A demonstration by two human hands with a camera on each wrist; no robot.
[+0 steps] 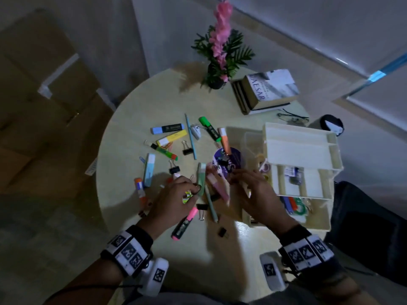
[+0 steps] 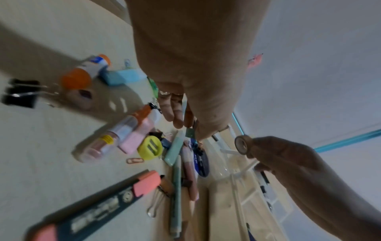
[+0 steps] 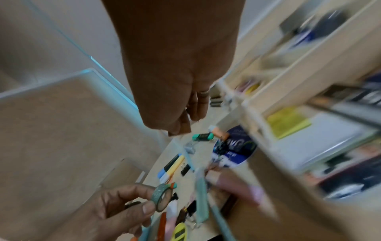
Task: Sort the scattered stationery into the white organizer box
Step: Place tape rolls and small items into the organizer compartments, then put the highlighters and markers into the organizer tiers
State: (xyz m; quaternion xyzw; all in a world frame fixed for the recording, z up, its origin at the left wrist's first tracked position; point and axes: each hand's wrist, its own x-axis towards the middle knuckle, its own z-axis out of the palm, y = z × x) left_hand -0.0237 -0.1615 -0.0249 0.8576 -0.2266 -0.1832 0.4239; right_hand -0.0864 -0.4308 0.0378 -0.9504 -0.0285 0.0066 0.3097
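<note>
The greenish tape roll [image 3: 163,197] is held above the tabletop [image 1: 154,102], pinched between the thumb and fingers of the left hand [image 1: 176,201] over the clutter near the front of the scatter. Just beside it the right hand [image 1: 255,194] grips a second, brownish tape roll [image 2: 241,144] in curled fingers, close to the left wall of the white organizer box [image 1: 297,137]. The box stands open in tiers at the tabletop's right edge, with items already in its lower trays. Highlighters, pencils and binder clips crowd the middle, and a pink highlighter [image 1: 185,223] lies near the front rim. Bare surface shows along the left and far-left rim. Books [image 1: 264,91] and a potted plant [image 1: 220,53] stand along the far edge.
</note>
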